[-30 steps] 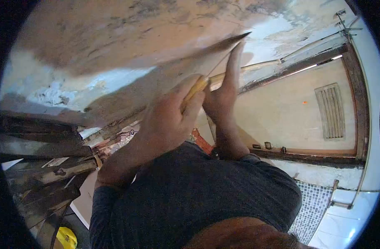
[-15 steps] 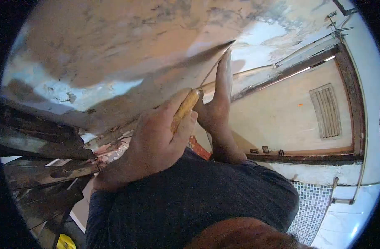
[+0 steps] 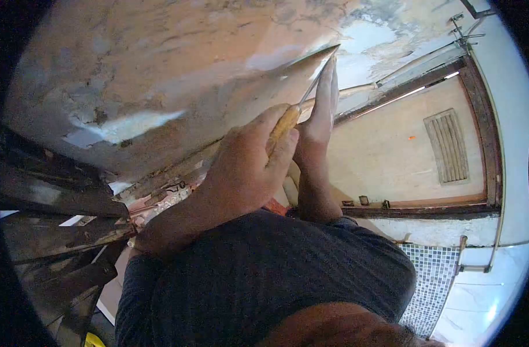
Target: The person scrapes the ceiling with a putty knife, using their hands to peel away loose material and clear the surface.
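Note:
My left hand (image 3: 241, 165) is closed round the handle of a wooden-handled tool (image 3: 286, 122), thumb along its near side. Its narrow metal shank or blade, seen edge-on, slants up and right to the patchy wall (image 3: 212, 52). There it lies close beside the straight fingers of my right hand (image 3: 319, 121). That hand is open, seen from its edge, fingers together and pointing up with the palm largely hidden. A long dark wedge spreads left across the plaster from the tool's tip. White patches and peeling areas mark the wall around the fingertips.
On the right is a pale door (image 3: 386, 150) with a slatted vent (image 3: 446, 144) and a worn wooden frame. Dark wooden beams (image 3: 62, 185) crowd the left. Mosaic tiles (image 3: 429, 277) and a pipe (image 3: 462, 254) show at lower right.
Both hands and the tool have shifted up and to the right along the wall. The left hand's grip is unchanged, and the right hand's fingers stay straight.

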`<state>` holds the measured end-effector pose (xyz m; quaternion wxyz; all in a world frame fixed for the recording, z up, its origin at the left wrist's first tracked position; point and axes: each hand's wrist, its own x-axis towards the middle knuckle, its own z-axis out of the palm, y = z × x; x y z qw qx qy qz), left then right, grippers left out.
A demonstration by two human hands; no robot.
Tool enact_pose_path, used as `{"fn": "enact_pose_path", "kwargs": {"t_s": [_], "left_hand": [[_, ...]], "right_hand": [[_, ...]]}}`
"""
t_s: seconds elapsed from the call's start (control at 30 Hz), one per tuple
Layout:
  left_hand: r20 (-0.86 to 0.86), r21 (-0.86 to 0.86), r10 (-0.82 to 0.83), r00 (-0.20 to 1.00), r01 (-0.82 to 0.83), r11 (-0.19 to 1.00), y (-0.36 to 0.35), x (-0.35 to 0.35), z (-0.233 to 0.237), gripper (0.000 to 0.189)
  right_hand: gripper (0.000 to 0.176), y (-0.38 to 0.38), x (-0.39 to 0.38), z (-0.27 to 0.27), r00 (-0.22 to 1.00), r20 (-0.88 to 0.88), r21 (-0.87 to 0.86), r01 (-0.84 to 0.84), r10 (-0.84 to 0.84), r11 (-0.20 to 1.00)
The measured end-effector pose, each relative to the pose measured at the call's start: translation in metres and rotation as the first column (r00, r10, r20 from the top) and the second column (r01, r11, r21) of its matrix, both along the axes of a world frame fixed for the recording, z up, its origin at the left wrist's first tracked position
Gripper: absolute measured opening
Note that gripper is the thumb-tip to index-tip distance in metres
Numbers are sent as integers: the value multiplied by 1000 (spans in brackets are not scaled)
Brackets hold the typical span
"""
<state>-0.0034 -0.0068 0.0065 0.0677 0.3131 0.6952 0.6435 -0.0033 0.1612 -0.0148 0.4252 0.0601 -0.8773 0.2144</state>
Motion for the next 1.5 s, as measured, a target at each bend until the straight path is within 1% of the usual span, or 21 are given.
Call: {"fn": "enact_pose_path", "kwargs": {"t_s": [0.1, 0.17, 0.2, 0.23, 0.3, 0.33, 0.37, 0.43, 0.63, 0.7, 0.77, 0.87, 0.93, 0.97, 1.03, 1.17, 1.23, 1.3, 1.37, 1.4, 1.5], "left_hand": [[-54, 59, 13, 998, -9, 998, -4, 1, 1, 36], [-104, -20, 75, 992, -77, 997, 0, 6, 3, 36], [-99, -29, 70, 993, -73, 997, 3, 10, 0, 36], [-111, -22, 82, 990, -85, 996, 9, 9, -3, 37], [-158, -1, 127, 979, -129, 992, 15, 2, -3, 38], [57, -40, 43, 997, -41, 998, 5, 6, 10, 38], [49, -47, 49, 998, -47, 998, 3, 9, 8, 38], [-107, -40, 136, 985, -141, 989, 3, 9, -1, 38], [-131, -67, 143, 981, -153, 986, 29, 5, -6, 37], [-152, -61, 179, 972, -190, 980, 10, 23, 2, 37], [-180, -76, 204, 962, -221, 972, 7, 26, 7, 37], [-197, -201, 243, 950, -282, 938, 11, 21, 1, 36], [-128, -102, 217, 968, -230, 968, 19, 19, -4, 35], [-138, -114, 217, 966, -233, 966, 21, 25, -2, 35], [-154, -33, 263, 952, -271, 962, 24, 37, 1, 35], [-349, -22, 312, 884, -341, 940, 25, 27, -15, 35], [-275, -41, 329, 904, -353, 935, 29, 23, -16, 34], [-271, -86, 322, 907, -355, 931, 24, 32, -7, 33], [-87, 47, 262, 961, -258, 965, 23, 34, 1, 32], [-132, -44, 300, 945, -308, 951, 20, 27, 0, 32], [-107, -65, 318, 942, -326, 943, 20, 15, -6, 32]], "right_hand": [[84, 5, -2, -6, 1000, -6, 71, -22, 22, 997], [85, 7, -4, -9, 996, -65, 57, -65, 68, 996], [86, 9, -3, -6, 999, -15, -19, -45, 45, 999], [86, 13, 0, -7, 999, -14, -24, -46, 46, 999], [88, 19, -5, -5, 1000, -17, 59, -19, 20, 998], [90, 19, -4, -1, 996, 15, 16, -91, 91, 996], [90, 16, 0, 0, 995, 7, 9, -96, 96, 995], [92, 6, 2, 0, 994, 64, -43, -88, 91, 995], [96, 32, -3, -5, 998, 37, -58, -45, 48, 997], [96, 26, 5, -6, 986, 82, -15, -142, 143, 990], [95, 23, -4, -5, 986, 52, -54, -158, 161, 986], [92, 15, -2, -8, 981, 48, -188, -174, 186, 967], [92, 21, -2, -4, 977, -6, -188, -209, 212, 960], [91, 24, -2, -3, 972, -52, -170, -235, 229, 957], [90, 23, 0, -3, 970, -70, -173, -241, 232, 955], [88, 18, -3, -6, 977, -40, -188, -214, 210, 959], [88, 17, -2, -2, 979, -67, -191, -201, 192, 961], [88, 18, -6, -7, 973, -99, -204, -223, 207, 953], [88, 18, -6, -8, 964, -125, -192, -257, 237, 947], [87, 16, -5, -4, 964, -120, -232, -258, 236, 938], [86, 18, -9, -4, 975, -128, -199, -205, 182, 958]]}}
